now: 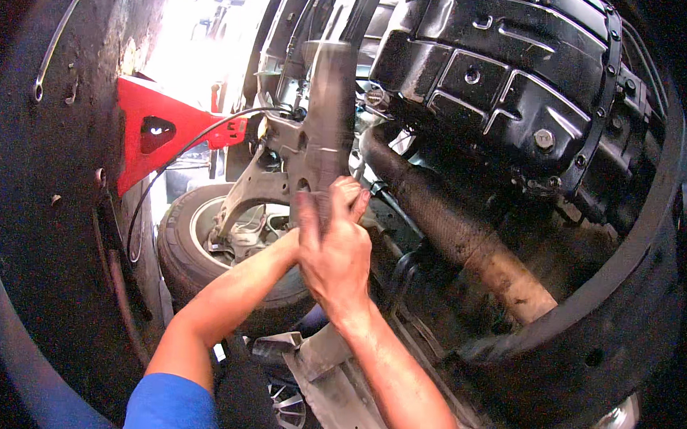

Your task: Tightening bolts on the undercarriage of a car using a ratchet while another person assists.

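The left hand (293,245) is mostly hidden by the right hand (337,260), neither grip can be told, and the tyre (174,226) is partly blocked by the left forearm (233,295).

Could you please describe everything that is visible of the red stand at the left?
The red stand looks like painted metal, bright and glossy. Its wide end faces the dark surface at picture left; the body tapers rightward to a narrow end. A dark, rounded opening pierces the wide part, and small dark marks or slots show near the tip. A thin black cable crosses before it; whether they touch is unclear.
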A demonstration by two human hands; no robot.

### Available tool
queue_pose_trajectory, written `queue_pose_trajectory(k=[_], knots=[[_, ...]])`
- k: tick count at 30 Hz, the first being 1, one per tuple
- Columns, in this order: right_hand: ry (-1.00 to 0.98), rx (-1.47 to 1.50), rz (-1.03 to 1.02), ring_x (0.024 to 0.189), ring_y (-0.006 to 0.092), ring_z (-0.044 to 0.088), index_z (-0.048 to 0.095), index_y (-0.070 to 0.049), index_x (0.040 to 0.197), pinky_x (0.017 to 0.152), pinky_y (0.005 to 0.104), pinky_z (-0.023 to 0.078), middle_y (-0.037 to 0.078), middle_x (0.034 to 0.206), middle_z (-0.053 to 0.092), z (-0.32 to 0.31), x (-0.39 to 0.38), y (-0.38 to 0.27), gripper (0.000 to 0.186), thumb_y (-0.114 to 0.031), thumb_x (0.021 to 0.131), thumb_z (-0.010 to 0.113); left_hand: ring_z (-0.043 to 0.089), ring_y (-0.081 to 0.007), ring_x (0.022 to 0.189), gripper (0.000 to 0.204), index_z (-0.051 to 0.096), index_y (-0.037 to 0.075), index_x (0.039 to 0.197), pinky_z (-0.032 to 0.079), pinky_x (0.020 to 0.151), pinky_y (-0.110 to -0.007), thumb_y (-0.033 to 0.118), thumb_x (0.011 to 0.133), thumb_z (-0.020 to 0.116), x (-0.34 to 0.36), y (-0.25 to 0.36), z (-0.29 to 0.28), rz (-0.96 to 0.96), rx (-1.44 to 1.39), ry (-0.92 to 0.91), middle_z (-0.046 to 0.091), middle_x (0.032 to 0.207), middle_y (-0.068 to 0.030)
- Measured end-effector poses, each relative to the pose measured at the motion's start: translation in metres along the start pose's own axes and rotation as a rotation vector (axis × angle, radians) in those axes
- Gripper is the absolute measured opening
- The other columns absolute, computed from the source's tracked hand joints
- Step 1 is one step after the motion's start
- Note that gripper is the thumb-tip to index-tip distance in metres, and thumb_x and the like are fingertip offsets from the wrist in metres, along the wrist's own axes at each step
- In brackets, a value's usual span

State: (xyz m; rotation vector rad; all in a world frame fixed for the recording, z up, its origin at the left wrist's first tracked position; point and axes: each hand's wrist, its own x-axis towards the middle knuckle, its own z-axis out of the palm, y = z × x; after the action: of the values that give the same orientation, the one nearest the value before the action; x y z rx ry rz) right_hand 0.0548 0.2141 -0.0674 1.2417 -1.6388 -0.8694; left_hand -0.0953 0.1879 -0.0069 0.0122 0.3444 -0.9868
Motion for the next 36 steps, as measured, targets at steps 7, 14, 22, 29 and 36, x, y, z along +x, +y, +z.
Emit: queue_pose_trajectory(k=[7,14,22,29,36], knots=[[-0.709,-0.634,-0.551,0.077,0.0388,0.074,0.072,-0.003,0.088,0.066,0.0493,0.059,0.023,0.080,0.072,0.002,0.021,-0.005,0.015,-0.010,0.077,0.064,0.055,-0.0317,0.064,0.023,0.052,0.002,0.073,0.044,0.066,-0.040,-0.005,0.085,0.069,0.019,-0.033,0.003,0.197,-0.230,-0.384,0.053,0.069,-0.0117],[-0.045,-0.204,-0.192,0.070,0.0448,0.068,0.055,-0.004,0.099,0.065,0.0528,0.053,0.024,0.076,0.067,0.003,0.008,-0.001,0.031,-0.035,0.099,0.062,0.062,-0.0283,0.086,0.013,0.056,0.001,0.091,0.051,0.079,-0.041,0.007,0.091,0.068,-0.014,-0.008,0.004,-0.483,-0.477,0.013,0.063,0.094,-0.0095],[-0.337,-0.226,-0.375,0.077,0.0406,0.072,0.064,-0.003,0.107,0.069,0.0499,0.059,0.023,0.077,0.070,0.007,0.023,-0.006,0.025,-0.026,0.097,0.057,0.061,-0.0343,0.076,0.016,0.059,0.005,0.078,0.050,0.068,-0.042,0.005,0.086,0.073,0.026,-0.027,0.009,0.338,0.044,0.306,0.060,0.077,-0.0147],[-0.772,-0.513,-0.515,0.077,0.0381,0.073,0.073,-0.003,0.084,0.067,0.0467,0.060,0.022,0.079,0.072,-0.011,0.026,-0.012,0.018,-0.019,0.086,0.065,0.062,-0.0289,0.077,0.018,0.057,0.009,0.076,0.049,0.072,-0.042,0.015,0.090,0.067,0.048,-0.047,-0.013,0.381,-0.014,-0.728,0.062,0.075,-0.0092],[0.105,0.121,-0.047,0.072,0.0450,0.068,0.059,-0.005,0.105,0.062,0.0535,0.052,0.024,0.074,0.067,-0.006,0.001,-0.008,0.028,-0.032,0.100,0.058,0.063,-0.0321,0.080,0.013,0.059,0.009,0.082,0.050,0.073,-0.042,0.021,0.084,0.065,0.053,-0.064,-0.018,0.271,0.045,-0.789,0.060,0.078,-0.0088]])
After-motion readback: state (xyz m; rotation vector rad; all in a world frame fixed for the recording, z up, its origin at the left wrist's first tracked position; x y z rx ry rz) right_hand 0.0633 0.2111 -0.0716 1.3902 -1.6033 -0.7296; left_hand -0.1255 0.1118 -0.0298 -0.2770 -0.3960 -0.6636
